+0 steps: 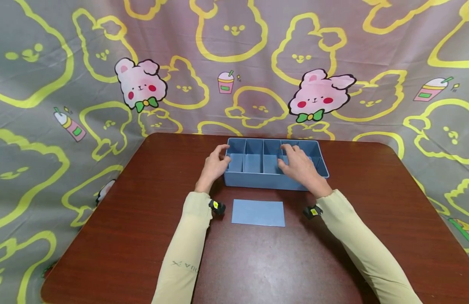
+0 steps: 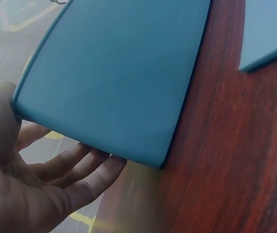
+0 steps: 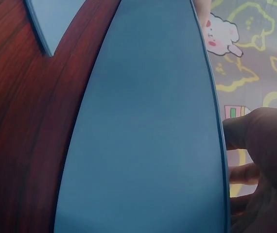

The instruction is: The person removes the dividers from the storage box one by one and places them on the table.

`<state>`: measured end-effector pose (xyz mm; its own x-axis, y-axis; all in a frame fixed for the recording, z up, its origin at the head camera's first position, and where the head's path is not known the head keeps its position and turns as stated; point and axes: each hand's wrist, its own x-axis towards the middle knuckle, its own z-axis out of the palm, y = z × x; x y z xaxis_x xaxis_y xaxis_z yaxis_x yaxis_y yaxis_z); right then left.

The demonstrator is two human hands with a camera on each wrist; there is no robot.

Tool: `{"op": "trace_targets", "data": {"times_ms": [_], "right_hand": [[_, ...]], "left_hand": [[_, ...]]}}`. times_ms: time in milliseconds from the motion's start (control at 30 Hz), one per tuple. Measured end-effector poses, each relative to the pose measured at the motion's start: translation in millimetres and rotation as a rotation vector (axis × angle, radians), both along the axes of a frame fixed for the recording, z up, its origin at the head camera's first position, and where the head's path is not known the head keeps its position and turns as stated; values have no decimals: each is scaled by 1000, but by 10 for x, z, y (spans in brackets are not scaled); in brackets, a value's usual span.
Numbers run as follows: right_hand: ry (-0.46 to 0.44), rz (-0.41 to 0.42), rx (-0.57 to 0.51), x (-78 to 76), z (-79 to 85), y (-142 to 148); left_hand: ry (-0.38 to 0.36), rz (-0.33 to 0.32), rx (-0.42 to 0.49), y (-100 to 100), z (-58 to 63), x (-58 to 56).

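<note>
A long blue-grey compartment tray (image 1: 270, 180) with thin upright dividers lies toward the back of the table. My left hand (image 1: 215, 164) is at its left end, thumb and forefinger parted, their tips at the rim. The left wrist view shows the other fingers (image 2: 87, 182) loosely bent against the outside of the tray's end wall. My right hand (image 1: 300, 166) reaches across the front wall, over the right-hand compartments. Its thumb and fingers stand apart in a loose curve near a divider; in the right wrist view the tray's front wall (image 3: 143, 121) hides the fingertips.
A flat blue-grey rectangular plate (image 1: 258, 213) lies on the table in front of the tray. The brown wooden table (image 1: 162, 177) extends around both. Behind it hangs a patterned cloth (image 1: 257, 50) with cartoon figures. Each wrist wears a small black camera (image 1: 218, 207).
</note>
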<state>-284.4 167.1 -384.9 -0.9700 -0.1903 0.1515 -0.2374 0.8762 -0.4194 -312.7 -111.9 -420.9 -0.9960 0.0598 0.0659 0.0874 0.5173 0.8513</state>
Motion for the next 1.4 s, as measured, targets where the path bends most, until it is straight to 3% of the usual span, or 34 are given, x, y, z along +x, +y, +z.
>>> {"op": "trace_targets", "data": {"times_ms": [867,1400], "right_hand": [[-78,-49,16,-47,-37,46],[-133,-33,35,-76,-82,69]], "left_hand": [[-15,1,9,-4,7,4],[-13,4,-3,-3,-9,-9]]}}
